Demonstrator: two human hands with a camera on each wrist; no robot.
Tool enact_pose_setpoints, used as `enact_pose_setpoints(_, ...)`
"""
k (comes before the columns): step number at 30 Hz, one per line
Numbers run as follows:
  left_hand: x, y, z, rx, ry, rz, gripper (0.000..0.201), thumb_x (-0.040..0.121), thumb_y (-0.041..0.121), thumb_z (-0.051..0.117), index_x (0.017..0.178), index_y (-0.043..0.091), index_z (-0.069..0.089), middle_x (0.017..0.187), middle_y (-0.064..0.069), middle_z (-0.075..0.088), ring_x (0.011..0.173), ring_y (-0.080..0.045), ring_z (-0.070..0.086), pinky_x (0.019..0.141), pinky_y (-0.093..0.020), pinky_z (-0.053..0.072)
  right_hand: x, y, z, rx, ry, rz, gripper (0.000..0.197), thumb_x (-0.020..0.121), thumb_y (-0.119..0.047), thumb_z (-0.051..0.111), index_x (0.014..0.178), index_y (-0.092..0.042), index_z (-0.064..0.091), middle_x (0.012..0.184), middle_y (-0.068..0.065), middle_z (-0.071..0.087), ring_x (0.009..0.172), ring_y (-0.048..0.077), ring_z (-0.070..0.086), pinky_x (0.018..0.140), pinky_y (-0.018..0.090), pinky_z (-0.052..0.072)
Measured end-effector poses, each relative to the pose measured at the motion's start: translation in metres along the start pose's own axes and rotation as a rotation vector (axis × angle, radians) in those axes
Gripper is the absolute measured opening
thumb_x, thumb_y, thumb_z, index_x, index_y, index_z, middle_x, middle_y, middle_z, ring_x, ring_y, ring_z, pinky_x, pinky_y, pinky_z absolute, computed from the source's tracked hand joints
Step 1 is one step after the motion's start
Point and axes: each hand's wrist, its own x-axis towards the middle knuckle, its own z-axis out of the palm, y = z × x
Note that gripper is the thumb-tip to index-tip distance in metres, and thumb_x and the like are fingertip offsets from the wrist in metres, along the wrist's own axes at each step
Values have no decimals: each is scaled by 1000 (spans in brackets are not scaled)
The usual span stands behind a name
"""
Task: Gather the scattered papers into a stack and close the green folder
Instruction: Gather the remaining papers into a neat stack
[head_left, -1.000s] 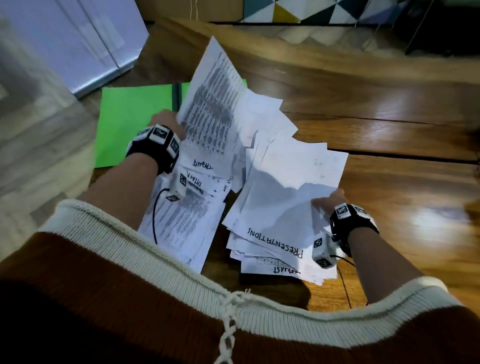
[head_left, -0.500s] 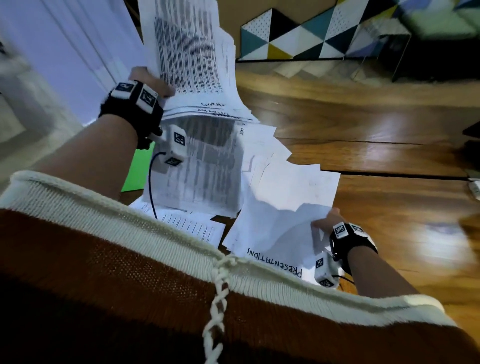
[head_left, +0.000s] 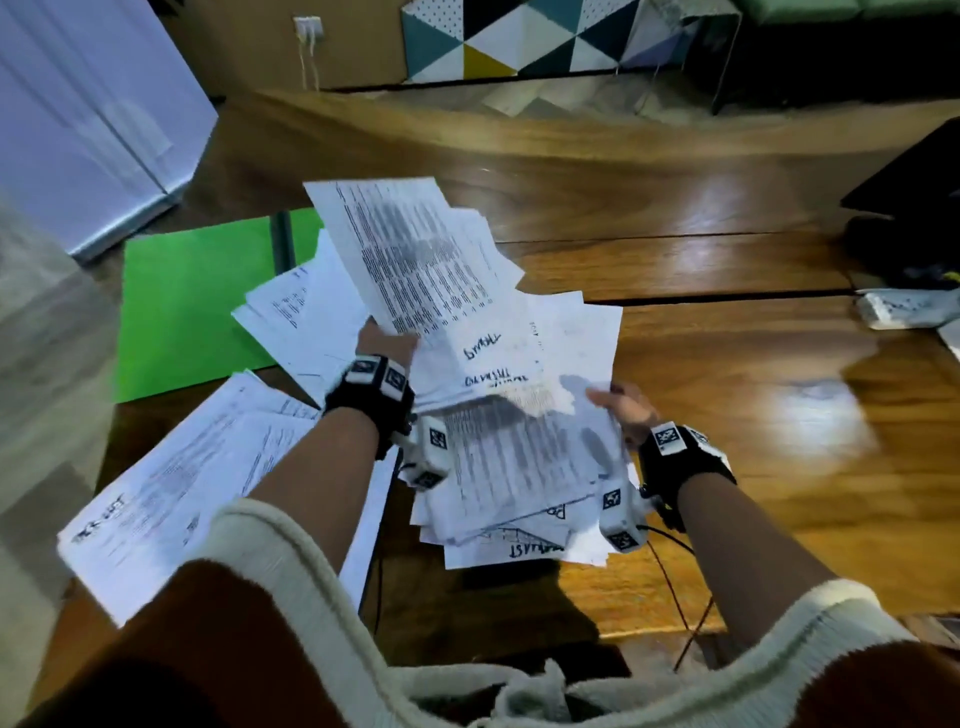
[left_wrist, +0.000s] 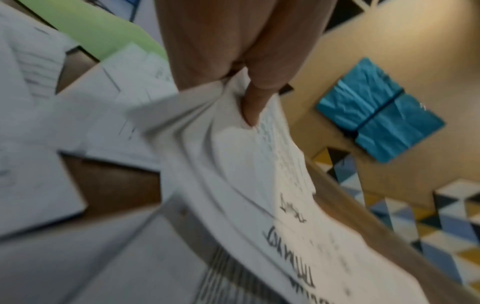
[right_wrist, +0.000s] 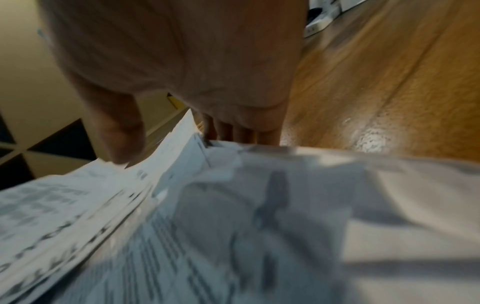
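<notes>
Both hands (head_left: 387, 340) grip papers (head_left: 467, 332) w/ green folder (head_left: 176, 306) open.

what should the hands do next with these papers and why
Probably lower the left hand so its sheets land on the pile the right hand grips, then square the edges. Both hands pinch separate fanned, uneven bunches; more loose pages lie near the left forearm, and the green folder lies open on the table.

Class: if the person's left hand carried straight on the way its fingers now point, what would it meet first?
Probably the loose papers lying just beyond the left hand, on the green folder; depth is unclear. The hand already grips a sheaf of papers.
</notes>
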Motion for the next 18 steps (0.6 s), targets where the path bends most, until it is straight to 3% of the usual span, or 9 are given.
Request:
enact_pose_setpoints(1, -2, -7, 8, 21, -8, -20, 55, 93, 9, 54, 141, -4, 31, 140, -21, 44, 129, -28, 44, 97, -24, 43, -6, -3, 4, -70, 35, -2, 62, 84, -24, 71, 133, 2, 46, 129, 18, 58, 103, 29, 62, 83, 29, 52)
enact_pose_setpoints(2, -6, -10, 15, 46, -29, -22, 62, 94, 8, 51, 147, 0, 20, 148, -20, 36, 133, -31, 40, 105, -32, 37, -6, 0, 4, -156, 64, 3, 70, 81, -19, 74, 137, 3, 38, 129, 16, 56, 102, 27, 62, 76, 25, 51)
enact_pose_setpoints(5, -7, -21, 31, 71, -30, 15, 62, 94, 6, 48, 147, 8, 17, 140, -20, 45, 121, -36, 51, 97, -37, 42, -19, 1, 10, -375, 105, 48, 90, 74, -15, 80, 142, -6, 22, 128, 14, 51, 116, 34, 54, 83, 31, 47)
enact_pose_setpoints(8, -10, -19, 31, 59, 25, 50, 44, 96, 6, 45, 139, 9, 34, 131, -16, 53, 117, -34, 55, 86, -31, 43, -22, -2, 15, -395, 120, 72, 92, 76, -11, 77, 145, -10, 17, 139, 19, 45, 121, 38, 51, 96, 39, 46)
enact_pose_setpoints(10, -7, -14, 20, 146, 117, 116, 32, 98, 15, 45, 129, 4, 48, 128, -16, 56, 117, -32, 54, 88, -31, 42, -22, -3, 19, -406, 141, 79, 90, 77, -9, 76, 144, -10, 18, 140, 20, 43, 122, 39, 50, 99, 42, 46)
enact_pose_setpoints(13, 14, -8, -7, 179, 210, 155, 33, 96, 25, 48, 118, 1, 57, 122, -22, 59, 113, -35, 57, 88, -36, 44, -21, -6, 21, -423, 162, 93, 87, 77, -7, 76, 143, -9, 20, 139, 21, 44, 122, 39, 51, 99, 42, 47)
enact_pose_setpoints(18, 28, 15, -52, 227, 204, 154, 40, 92, 11, 54, 130, -1, 49, 133, -19, 52, 124, -29, 49, 99, -32, 38, -15, -6, 18, -424, 156, 116, 75, 81, -7, 72, 139, -8, 24, 136, 22, 45, 120, 39, 51, 99, 44, 47)
